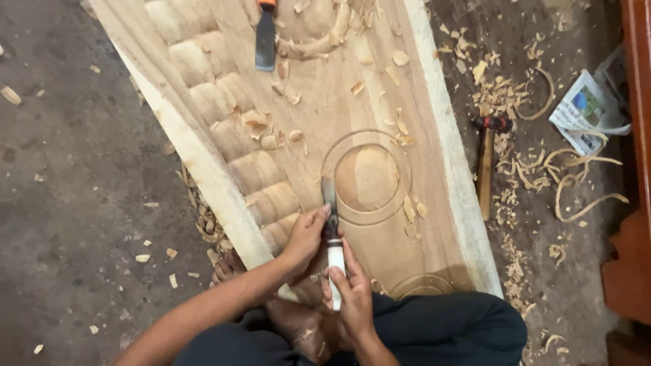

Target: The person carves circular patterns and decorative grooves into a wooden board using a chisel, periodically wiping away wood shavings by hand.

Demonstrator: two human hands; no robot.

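- Your left hand (306,234) and right hand (354,293) are gripping the chisel (331,227), fingers closed round it.
- Its blade is meeting the carved ring (366,177) on the plank (325,122).
- Scallops are looking finished; the ring seemingly partway.

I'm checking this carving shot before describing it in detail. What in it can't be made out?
All in the head view:
- Chisel: the left hand and right hand cover most of its handle.
- Second chisel: handle cut off by the top edge.
- Wooden panel: far end cut off by the top edge, near end hidden behind the person's legs.
- Folded paper: print too small to read.
- Hammer: lower handle partly under shavings.
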